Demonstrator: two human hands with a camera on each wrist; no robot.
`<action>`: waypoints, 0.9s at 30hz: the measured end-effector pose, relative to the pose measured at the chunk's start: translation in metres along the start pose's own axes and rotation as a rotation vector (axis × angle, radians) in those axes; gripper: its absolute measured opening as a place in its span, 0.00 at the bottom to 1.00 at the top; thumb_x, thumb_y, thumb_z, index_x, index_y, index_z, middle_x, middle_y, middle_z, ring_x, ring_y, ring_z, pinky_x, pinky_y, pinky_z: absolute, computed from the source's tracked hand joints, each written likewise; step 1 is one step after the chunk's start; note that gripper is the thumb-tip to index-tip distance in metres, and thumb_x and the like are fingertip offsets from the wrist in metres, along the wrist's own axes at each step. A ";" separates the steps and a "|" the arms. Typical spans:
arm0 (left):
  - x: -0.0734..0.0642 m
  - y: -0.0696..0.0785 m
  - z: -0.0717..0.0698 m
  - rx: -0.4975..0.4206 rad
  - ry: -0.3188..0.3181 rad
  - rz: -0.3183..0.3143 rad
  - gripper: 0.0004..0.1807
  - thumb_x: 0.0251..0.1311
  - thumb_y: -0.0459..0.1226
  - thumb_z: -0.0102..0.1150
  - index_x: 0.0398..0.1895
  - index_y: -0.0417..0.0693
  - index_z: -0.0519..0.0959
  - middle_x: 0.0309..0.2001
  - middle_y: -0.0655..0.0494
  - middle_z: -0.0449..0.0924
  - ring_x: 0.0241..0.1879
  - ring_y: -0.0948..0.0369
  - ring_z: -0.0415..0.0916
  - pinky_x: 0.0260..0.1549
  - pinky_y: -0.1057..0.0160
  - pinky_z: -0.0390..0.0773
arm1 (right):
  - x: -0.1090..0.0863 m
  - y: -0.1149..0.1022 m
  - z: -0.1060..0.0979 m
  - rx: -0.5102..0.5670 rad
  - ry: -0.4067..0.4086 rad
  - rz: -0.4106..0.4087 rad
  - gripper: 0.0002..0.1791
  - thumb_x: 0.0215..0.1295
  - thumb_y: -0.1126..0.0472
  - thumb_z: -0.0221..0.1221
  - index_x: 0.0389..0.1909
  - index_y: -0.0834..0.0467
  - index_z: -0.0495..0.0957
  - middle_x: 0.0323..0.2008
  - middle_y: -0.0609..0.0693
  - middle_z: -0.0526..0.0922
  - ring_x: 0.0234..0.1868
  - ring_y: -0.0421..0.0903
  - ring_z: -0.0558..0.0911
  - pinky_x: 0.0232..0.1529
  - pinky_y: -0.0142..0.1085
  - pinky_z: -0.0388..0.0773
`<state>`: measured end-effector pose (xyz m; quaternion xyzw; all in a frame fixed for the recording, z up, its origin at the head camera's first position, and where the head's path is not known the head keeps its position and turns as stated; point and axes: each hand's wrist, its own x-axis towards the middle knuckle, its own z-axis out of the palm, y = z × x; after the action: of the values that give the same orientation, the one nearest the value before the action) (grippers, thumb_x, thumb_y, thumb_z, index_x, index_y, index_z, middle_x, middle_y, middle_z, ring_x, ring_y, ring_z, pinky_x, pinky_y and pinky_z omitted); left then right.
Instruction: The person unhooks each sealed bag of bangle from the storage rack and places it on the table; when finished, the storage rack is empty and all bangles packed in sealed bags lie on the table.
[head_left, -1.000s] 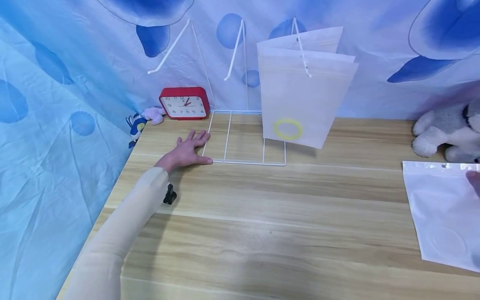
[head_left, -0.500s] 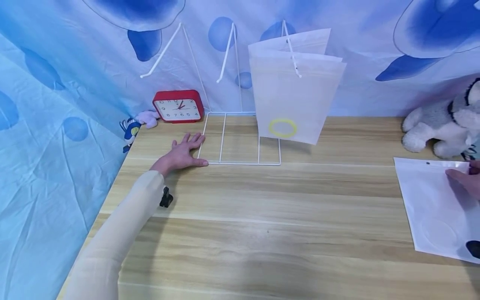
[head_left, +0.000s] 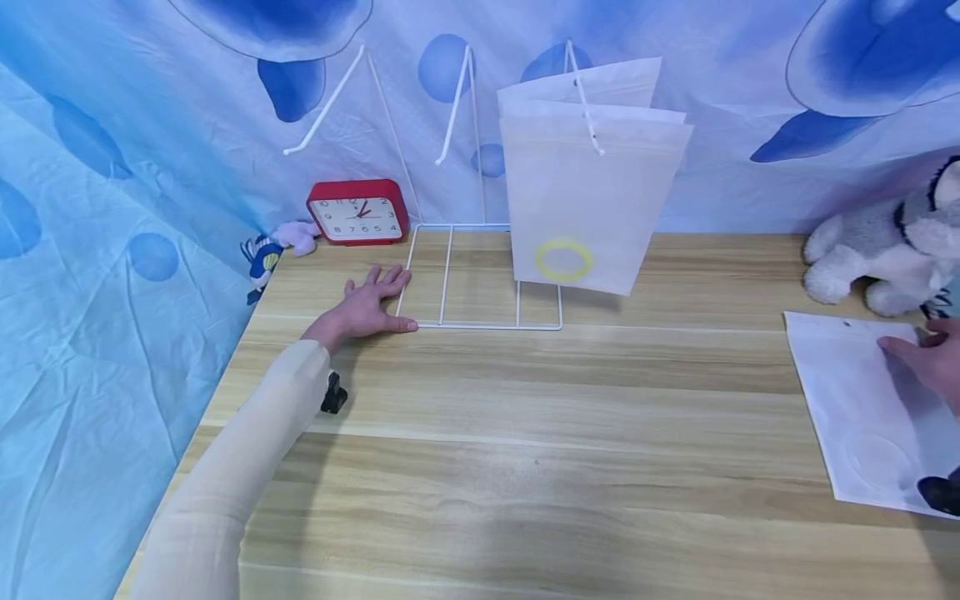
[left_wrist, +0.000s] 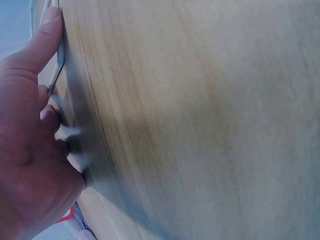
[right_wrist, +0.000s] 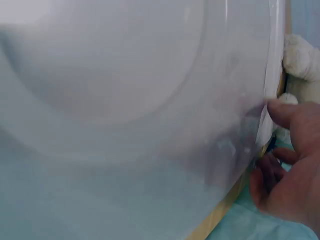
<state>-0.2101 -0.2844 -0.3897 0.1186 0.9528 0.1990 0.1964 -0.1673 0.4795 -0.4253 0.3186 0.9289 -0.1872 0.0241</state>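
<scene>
My left hand lies spread at the left end of a white wire rack, its thumb on the front wire. The left wrist view shows that thumb stretched along the wire. At the far right, my right hand pinches a white translucent zip bag by its top edge. In the right wrist view the thumb is on the bag's near face, with the other fingers curled behind the edge. Similar white bags hang from the rack's right hook; the front one has a yellow ring low down.
A red clock stands behind my left hand, with small plush toys beside it. A grey and white plush dog sits at the back right. Two other hooks of the rack hold nothing. Patterned blue cloth hangs behind the wooden table.
My right hand has come further into view from the right, the zip bag moving slightly left with it. The head view has shifted slightly; the left hand stays on the rack.
</scene>
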 end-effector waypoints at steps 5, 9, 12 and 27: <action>0.000 -0.001 0.002 -0.007 -0.004 0.001 0.57 0.57 0.58 0.67 0.81 0.50 0.47 0.81 0.47 0.36 0.77 0.44 0.22 0.65 0.31 0.23 | -0.031 -0.012 -0.004 0.064 0.186 -0.067 0.31 0.75 0.55 0.44 0.67 0.75 0.60 0.61 0.76 0.65 0.56 0.71 0.67 0.46 0.62 0.67; 0.001 -0.002 0.001 -0.008 -0.004 -0.002 0.56 0.57 0.58 0.67 0.81 0.50 0.46 0.81 0.48 0.35 0.77 0.45 0.21 0.65 0.31 0.22 | -0.074 -0.042 -0.011 0.098 0.233 -0.279 0.25 0.71 0.61 0.45 0.58 0.77 0.68 0.52 0.75 0.70 0.49 0.69 0.69 0.36 0.50 0.66; 0.001 -0.004 0.001 -0.007 -0.002 -0.005 0.57 0.57 0.59 0.67 0.81 0.51 0.46 0.81 0.48 0.35 0.77 0.45 0.21 0.65 0.32 0.21 | -0.103 -0.071 -0.019 0.156 0.244 -0.537 0.19 0.69 0.64 0.50 0.50 0.76 0.74 0.44 0.71 0.74 0.39 0.50 0.73 0.33 0.35 0.63; -0.001 -0.001 -0.001 0.007 -0.003 0.001 0.57 0.58 0.59 0.67 0.81 0.50 0.46 0.81 0.47 0.35 0.77 0.43 0.22 0.65 0.30 0.22 | -0.165 -0.235 -0.069 0.910 -0.161 -1.137 0.23 0.63 0.81 0.57 0.59 0.68 0.77 0.50 0.51 0.83 0.49 0.41 0.83 0.46 0.24 0.77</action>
<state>-0.2098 -0.2857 -0.3888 0.1202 0.9531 0.1955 0.1971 -0.1721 0.2382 -0.2557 -0.2487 0.7766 -0.5608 -0.1434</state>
